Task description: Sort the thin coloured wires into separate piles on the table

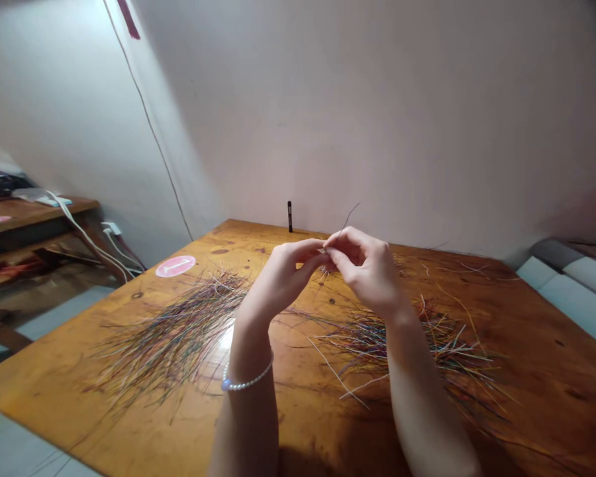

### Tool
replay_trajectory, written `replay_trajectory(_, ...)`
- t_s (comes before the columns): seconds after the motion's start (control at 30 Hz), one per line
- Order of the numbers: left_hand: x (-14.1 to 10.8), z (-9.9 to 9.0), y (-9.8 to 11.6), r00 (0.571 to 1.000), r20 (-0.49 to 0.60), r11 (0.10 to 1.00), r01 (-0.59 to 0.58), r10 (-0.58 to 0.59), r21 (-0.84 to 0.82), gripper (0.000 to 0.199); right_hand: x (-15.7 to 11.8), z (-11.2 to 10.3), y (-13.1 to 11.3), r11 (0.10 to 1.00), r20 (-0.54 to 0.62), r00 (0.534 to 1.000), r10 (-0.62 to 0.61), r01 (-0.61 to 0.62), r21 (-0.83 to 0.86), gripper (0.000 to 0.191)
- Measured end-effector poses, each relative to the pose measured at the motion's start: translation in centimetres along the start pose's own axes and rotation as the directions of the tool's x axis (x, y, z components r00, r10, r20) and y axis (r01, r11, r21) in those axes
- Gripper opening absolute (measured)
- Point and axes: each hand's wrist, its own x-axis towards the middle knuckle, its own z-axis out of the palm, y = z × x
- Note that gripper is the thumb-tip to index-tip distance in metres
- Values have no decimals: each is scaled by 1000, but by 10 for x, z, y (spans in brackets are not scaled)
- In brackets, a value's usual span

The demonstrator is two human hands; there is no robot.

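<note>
Above the table's far half, my left hand (294, 268) and my right hand (362, 262) meet at the fingertips, both pinched. A thin dark wire (349, 215) sticks up from behind my right fingers. Its lower part is hidden where the two pinches meet, so I cannot tell exactly how each hand grips it. Below and to the left lies a large bundle of thin multicoloured wires (179, 331). A second, more tangled pile of wires (362, 334) spreads under my right forearm. Small pale wire ends (324, 270) show just beneath my fingertips.
The wooden table (318, 430) meets the wall, where a black marker pen (290, 217) stands upright. A round pink sticker (175, 266) marked 1 is on the left. Loose wires (471, 268) lie at the right back. Another table (40, 212) with white cables stands at far left.
</note>
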Motion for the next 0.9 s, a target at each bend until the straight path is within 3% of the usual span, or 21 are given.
replay_trajectory(0.23, 2, 5, -6, 998, -65, 1000, 13, -15, -28, 21, 1, -2, 1, 1000, -26, 1000, 16, -16, 8, 9)
replay_trajectory(0.47, 3, -1, -11, 965, -241, 992, 79, -102, -102, 25, 2, -2, 3, 998, -78, 996, 47, -50, -38, 22)
replay_trajectory(0.7, 5, 0, -2, 942, -289, 973, 112, -169, -201, 18, 3, 0, 1, 972, 145, 984, 106, -72, -223, 21)
replay_trajectory(0.9, 4, 1, 0, 956, -241, 967, 112, -168, -231, 15, 4, -1, 4, 954, 215, 965, 147, -81, -289, 20)
